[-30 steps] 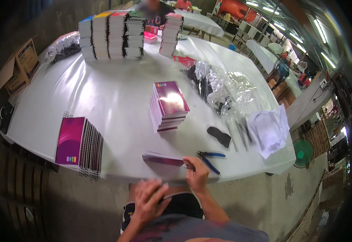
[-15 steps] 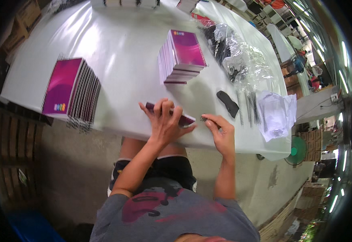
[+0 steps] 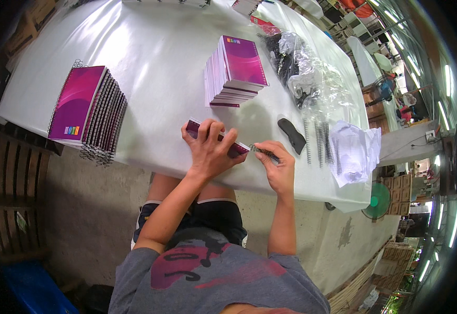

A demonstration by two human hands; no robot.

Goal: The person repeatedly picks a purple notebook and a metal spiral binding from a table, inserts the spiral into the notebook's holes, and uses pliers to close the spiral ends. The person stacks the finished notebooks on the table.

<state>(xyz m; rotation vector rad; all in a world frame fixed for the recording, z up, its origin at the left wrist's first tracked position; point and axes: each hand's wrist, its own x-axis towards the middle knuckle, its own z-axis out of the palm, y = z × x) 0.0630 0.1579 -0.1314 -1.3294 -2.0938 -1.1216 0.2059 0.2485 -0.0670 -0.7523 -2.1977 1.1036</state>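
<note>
Near the table's front edge my left hand [image 3: 207, 149] grips a purple-covered notebook [image 3: 237, 150] from above, its fingers spread over it so that much of it is hidden. Between the fingertips of my right hand [image 3: 279, 168] is a dark wire spiral coil [image 3: 262, 152]. The coil's free end meets the right end of the notebook's edge; whether it passes through the holes is too small to tell. Beyond my hands stands a stack of notebooks [image 3: 244, 63] with no coils showing. To the left is a stack of spiral-bound notebooks [image 3: 76, 107], coils along their edges.
Right of my hands lie a black curved tool [image 3: 292, 135], several loose coils [image 3: 321, 144] and crumpled white paper [image 3: 357, 152]. Clear plastic wrap [image 3: 317, 86] covers dark items behind them. A green fan [image 3: 377, 200] stands past the table's right corner.
My right hand has moved left, bringing the coil up against the notebook's end. More of the coil's length shows. My left hand keeps its grip, and the whole view has shifted slightly.
</note>
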